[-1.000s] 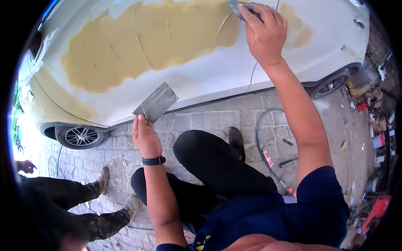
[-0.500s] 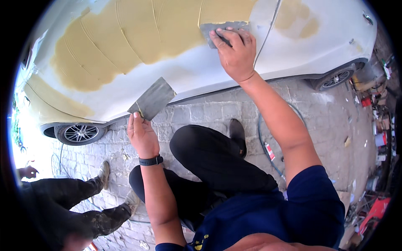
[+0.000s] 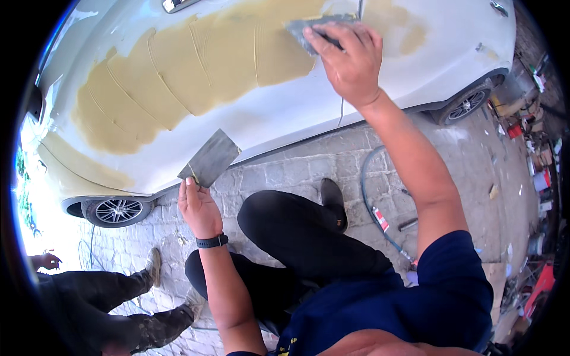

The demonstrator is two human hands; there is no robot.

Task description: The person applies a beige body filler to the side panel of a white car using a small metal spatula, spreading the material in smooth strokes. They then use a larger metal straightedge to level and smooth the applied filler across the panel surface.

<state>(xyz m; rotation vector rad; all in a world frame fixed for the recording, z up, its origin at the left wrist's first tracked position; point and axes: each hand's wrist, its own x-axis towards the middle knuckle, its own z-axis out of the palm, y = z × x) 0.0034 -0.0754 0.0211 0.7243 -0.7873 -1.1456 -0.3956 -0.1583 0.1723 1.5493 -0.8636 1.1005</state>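
Observation:
My right hand (image 3: pixel 355 62) grips a flat grey putty spreader (image 3: pixel 303 37), its fingers pressed over the face of the sheet. The spreader lies against the side of a white car (image 3: pixel 261 113), at the right end of a broad tan layer of body filler (image 3: pixel 178 71) streaked with thin ridges. Lower down, my left hand (image 3: pixel 199 207) pinches a second grey spreader (image 3: pixel 214 159) by its lower corner between thumb and fingers. This one is held apart from the car body, tilted, with a little tan filler near the thumb.
Another person's legs (image 3: pixel 113 296) stretch over the paving at the lower left. A hose (image 3: pixel 365 184) curves across the ground right of my foot, beside a red and white tube (image 3: pixel 380 219). Clutter (image 3: pixel 540 178) lines the right edge. Car wheels (image 3: pixel 119 211) stand at both sides.
My right hand has moved right and slightly up with its spreader along the car side. The left hand keeps its spreader almost in place. The view has shifted a little.

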